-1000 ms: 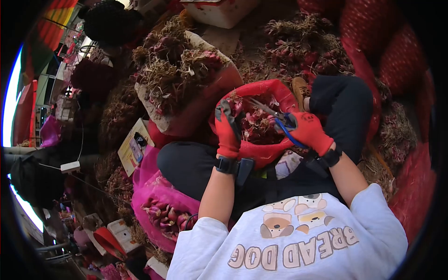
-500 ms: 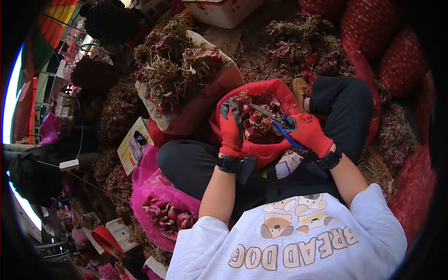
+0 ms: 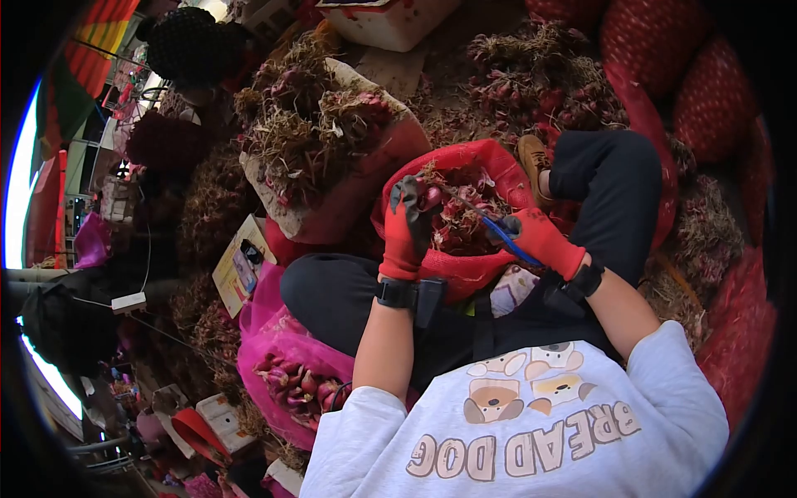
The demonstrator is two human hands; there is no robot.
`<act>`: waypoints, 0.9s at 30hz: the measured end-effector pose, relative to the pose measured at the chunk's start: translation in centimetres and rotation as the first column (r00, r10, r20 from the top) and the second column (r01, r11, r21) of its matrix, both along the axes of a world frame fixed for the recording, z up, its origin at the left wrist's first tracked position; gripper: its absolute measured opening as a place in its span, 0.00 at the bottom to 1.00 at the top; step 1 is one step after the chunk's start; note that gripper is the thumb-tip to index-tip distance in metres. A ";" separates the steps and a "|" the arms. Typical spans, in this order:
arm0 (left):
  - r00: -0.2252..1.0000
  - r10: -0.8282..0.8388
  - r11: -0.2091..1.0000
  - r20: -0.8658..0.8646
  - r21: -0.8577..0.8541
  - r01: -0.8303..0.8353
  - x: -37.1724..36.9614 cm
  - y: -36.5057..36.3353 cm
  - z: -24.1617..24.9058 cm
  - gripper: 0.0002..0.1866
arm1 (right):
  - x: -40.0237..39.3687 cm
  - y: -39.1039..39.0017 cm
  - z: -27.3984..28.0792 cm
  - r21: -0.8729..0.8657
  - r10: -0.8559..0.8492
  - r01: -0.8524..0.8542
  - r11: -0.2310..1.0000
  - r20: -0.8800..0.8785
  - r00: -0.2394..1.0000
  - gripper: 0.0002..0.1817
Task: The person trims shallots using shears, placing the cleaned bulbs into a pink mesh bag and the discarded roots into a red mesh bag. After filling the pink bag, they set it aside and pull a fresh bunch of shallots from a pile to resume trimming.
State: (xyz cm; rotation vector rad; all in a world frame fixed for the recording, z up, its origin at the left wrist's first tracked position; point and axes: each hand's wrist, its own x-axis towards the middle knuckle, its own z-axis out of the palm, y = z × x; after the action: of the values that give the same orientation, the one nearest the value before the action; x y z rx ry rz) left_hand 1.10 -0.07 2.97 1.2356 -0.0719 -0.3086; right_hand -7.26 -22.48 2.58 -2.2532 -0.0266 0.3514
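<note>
My left hand (image 3: 405, 228), in a red glove with dark fingertips, is closed on a shallot (image 3: 430, 197) above the left part of a red mesh sack (image 3: 465, 272). Blue-handled scissors (image 3: 513, 242) are gripped in my right hand (image 3: 540, 238), gloved the same way, at the sack's right side. Their blades point left toward the shallot and look nearly closed. Inside the open sack lie loose shallots and dry peelings (image 3: 469, 224). The sack sits between my crossed legs.
Bundled dried shallots (image 3: 307, 124) lie on a pale block at upper left, more (image 3: 548, 83) on the ground beyond. A pink mesh bag (image 3: 257, 365) of shallots is by my left knee. Full red sacks (image 3: 714, 100) stand at right, a white box (image 3: 390, 23) at the top.
My left hand has shifted slightly left, and the shallot in its fingers now shows more clearly. The scissors have turned and their handles look closer together.
</note>
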 end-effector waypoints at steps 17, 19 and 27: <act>0.999 0.034 0.978 -0.011 -0.207 -0.036 -0.4 -0.6 -0.9 0.18 | 0.0 1.3 4.2 0.025 -0.016 0.015 1.000 0.039 0.999 0.20; 0.999 0.018 0.997 0.046 -0.077 -0.014 -0.3 -0.6 -1.3 0.17 | 0.1 1.1 3.5 -0.075 -0.032 0.034 0.997 0.034 0.999 0.20; 0.823 -0.135 0.883 0.551 0.444 -0.153 -0.2 -0.9 -4.1 0.15 | 0.1 0.9 2.9 -0.220 -0.046 0.080 0.972 0.156 0.987 0.23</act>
State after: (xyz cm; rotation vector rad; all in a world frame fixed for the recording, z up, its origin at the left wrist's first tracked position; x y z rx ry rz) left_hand 0.93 -0.95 -1.15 1.7902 -0.5396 0.0796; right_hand -7.18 -21.53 5.52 -2.4961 0.0068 0.1558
